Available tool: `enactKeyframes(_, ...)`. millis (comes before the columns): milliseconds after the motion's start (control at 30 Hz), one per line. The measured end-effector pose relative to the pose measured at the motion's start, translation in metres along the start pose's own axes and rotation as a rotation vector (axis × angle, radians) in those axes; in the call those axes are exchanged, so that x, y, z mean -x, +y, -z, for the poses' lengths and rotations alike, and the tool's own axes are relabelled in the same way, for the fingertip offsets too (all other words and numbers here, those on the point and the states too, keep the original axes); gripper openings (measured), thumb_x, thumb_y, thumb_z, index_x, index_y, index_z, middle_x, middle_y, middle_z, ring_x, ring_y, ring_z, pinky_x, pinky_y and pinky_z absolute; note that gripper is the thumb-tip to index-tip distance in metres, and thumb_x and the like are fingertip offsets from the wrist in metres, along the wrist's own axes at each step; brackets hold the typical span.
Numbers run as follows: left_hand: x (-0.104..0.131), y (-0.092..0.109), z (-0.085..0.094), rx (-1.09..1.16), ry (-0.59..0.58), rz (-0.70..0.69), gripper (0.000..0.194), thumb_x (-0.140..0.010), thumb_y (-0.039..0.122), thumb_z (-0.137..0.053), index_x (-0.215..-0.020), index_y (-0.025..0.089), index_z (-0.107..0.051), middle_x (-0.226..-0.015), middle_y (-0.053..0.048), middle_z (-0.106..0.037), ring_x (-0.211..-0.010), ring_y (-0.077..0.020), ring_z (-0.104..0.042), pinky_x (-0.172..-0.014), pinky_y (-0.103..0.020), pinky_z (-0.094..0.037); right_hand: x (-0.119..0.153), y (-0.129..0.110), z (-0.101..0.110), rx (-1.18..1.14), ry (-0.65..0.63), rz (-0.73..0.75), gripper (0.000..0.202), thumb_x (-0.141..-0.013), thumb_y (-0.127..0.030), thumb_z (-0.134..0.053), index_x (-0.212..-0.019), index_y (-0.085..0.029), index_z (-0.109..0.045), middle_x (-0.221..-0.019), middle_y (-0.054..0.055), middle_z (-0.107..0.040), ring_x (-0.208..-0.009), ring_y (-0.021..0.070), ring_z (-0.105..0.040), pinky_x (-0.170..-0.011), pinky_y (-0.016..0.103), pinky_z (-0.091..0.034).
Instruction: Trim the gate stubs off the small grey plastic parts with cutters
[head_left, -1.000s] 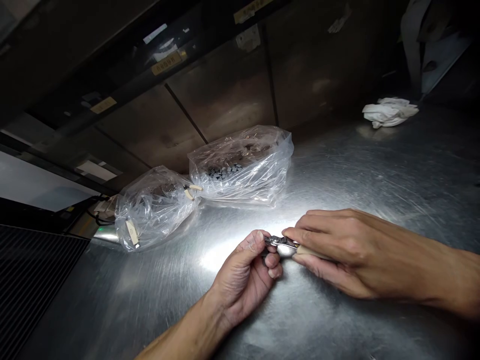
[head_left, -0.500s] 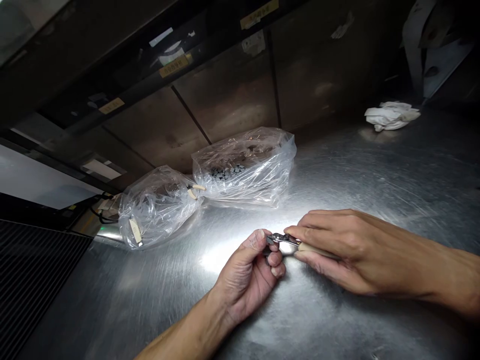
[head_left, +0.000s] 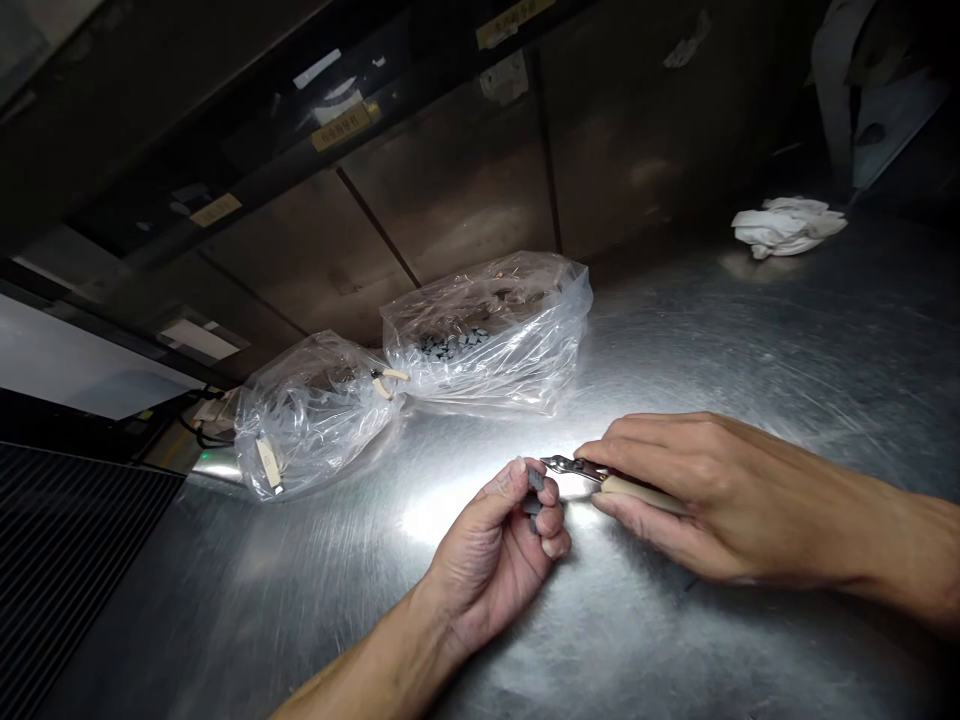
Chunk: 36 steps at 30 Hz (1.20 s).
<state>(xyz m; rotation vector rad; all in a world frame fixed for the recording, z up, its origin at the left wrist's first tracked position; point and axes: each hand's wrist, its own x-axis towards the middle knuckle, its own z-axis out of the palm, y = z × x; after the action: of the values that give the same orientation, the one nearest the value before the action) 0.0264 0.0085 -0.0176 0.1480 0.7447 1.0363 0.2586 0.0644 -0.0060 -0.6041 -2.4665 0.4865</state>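
My left hand (head_left: pixel 499 560) is closed, pinching a small dark grey piece (head_left: pixel 535 480) between thumb and forefinger. More grey shows under the curled fingers, but I cannot tell whether it is the same piece or others. In my right hand (head_left: pixel 694 500) is a pair of nippers (head_left: pixel 641 493) with cream handles and metal jaws. The tips of the jaws point left, just beside the upper end of the grey piece. Both hands are above a shiny metal table (head_left: pixel 315 610).
Behind my hands lies a clear plastic bag (head_left: pixel 517 350) with many grey pieces (head_left: pixel 454 345) inside. A second clear bag (head_left: pixel 322 430) is to its left, near cream-handled pliers (head_left: pixel 390 380) and a cream-coloured tool (head_left: pixel 268 463). A crumpled white cloth (head_left: pixel 787 228) lies at the back right.
The nippers have drawn back slightly to the right, and their jaws have come away from the grey piece. More of that piece now shows in my left hand, which has hardly moved.
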Motion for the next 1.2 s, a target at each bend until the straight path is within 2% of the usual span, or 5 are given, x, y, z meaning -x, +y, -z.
enactKeyframes(367, 0.0, 0.001, -0.001, -0.037, -0.014, -0.006, 0.028, -0.08, 0.02, -0.1, -0.095, 0.013, -0.078, -0.08, -0.004, -0.075, -0.06, -0.0092, -0.066, -0.059, -0.02, -0.056, 0.0, 0.001, 0.0, 0.013, -0.014, -0.029, 0.019, -0.11, -0.025, -0.054, -0.109, -0.018, -0.072, -0.088, 0.003, -0.069, -0.073, 0.0163, -0.062, -0.065, 0.03, -0.043)
enactKeyframes(600, 0.001, 0.002, 0.001, -0.066, 0.021, 0.007, 0.033, -0.077, 0.031, -0.103, -0.088, 0.011, -0.078, -0.077, -0.003, -0.076, -0.057, -0.009, -0.068, -0.054, -0.019, -0.056, 0.001, 0.005, 0.0, 0.066, 0.02, -0.014, 0.02, -0.11, -0.027, -0.055, -0.113, -0.016, -0.071, -0.086, 0.002, -0.066, -0.072, 0.0172, -0.06, -0.064, 0.032, -0.042)
enactKeyframes(700, 0.002, 0.001, 0.001, -0.086, 0.049, 0.014, 0.029, -0.094, 0.033, -0.09, -0.083, 0.009, -0.077, -0.076, -0.004, -0.076, -0.052, -0.0085, -0.066, -0.048, -0.018, -0.054, 0.002, 0.008, 0.0, 0.083, 0.006, -0.025, 0.019, -0.109, -0.026, -0.055, -0.114, -0.017, -0.071, -0.088, 0.003, -0.067, -0.073, 0.0173, -0.061, -0.065, 0.032, -0.043)
enactKeyframes(867, 0.002, -0.001, -0.004, -0.127, 0.095, 0.027, 0.051, -0.117, 0.029, -0.05, -0.079, 0.005, -0.076, -0.068, -0.006, -0.071, -0.045, -0.0076, -0.061, -0.046, -0.018, -0.052, 0.002, 0.005, 0.0, 0.084, 0.019, 0.007, 0.019, -0.11, -0.026, -0.055, -0.112, -0.016, -0.071, -0.089, 0.004, -0.066, -0.075, 0.0185, -0.062, -0.067, 0.034, -0.044)
enactKeyframes(1200, 0.0, -0.002, -0.005, -0.09, 0.07, -0.001, 0.039, -0.115, 0.024, -0.056, -0.085, 0.006, -0.073, -0.079, -0.008, -0.074, -0.053, -0.0082, -0.063, -0.049, -0.02, -0.056, 0.001, -0.003, 0.003, 0.337, 0.081, 0.143, 0.024, -0.107, -0.024, -0.058, -0.12, -0.011, -0.074, -0.096, 0.009, -0.07, -0.078, 0.0226, -0.065, -0.069, 0.038, -0.043)
